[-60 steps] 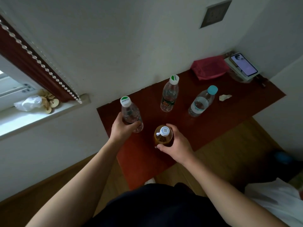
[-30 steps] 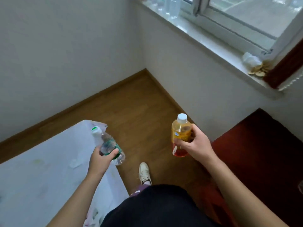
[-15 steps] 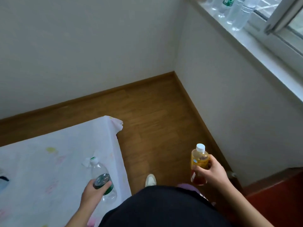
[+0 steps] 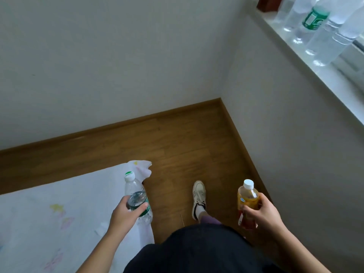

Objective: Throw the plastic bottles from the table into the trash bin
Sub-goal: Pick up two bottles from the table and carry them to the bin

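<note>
My left hand grips a clear water bottle with a green label and a white-and-green cap, held upright over the corner of a white cloth. My right hand grips a bottle of amber drink with a white cap and a yellow-and-red label, also upright above the floor. No trash bin and no table appear in the head view.
A surface under a white patterned cloth fills the lower left. Wooden floor runs to a wall corner ahead. Several clear bottles stand on the window sill at the upper right. My white shoe is on the floor.
Both hands lifted bottles off the red table and I turned left, away from it. The view now faces the room corner, with both bottles carried higher and closer in.
</note>
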`<control>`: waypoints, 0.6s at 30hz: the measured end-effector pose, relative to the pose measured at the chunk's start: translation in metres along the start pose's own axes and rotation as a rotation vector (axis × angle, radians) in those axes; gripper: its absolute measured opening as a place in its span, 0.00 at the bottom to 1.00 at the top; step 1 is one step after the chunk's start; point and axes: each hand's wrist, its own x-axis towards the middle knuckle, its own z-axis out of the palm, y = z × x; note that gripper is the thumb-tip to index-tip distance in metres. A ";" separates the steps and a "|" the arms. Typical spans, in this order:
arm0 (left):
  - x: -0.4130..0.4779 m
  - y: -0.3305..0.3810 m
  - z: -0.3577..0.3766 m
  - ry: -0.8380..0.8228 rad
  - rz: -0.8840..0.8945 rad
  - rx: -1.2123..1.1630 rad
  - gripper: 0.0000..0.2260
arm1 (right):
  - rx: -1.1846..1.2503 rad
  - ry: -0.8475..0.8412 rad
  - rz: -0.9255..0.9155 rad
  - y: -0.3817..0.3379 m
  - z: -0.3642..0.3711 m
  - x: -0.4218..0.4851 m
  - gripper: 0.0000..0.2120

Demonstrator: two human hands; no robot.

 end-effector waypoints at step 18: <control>0.082 0.019 -0.064 0.452 -0.467 -0.432 0.22 | -0.237 -0.434 -0.460 -0.358 0.087 0.237 0.23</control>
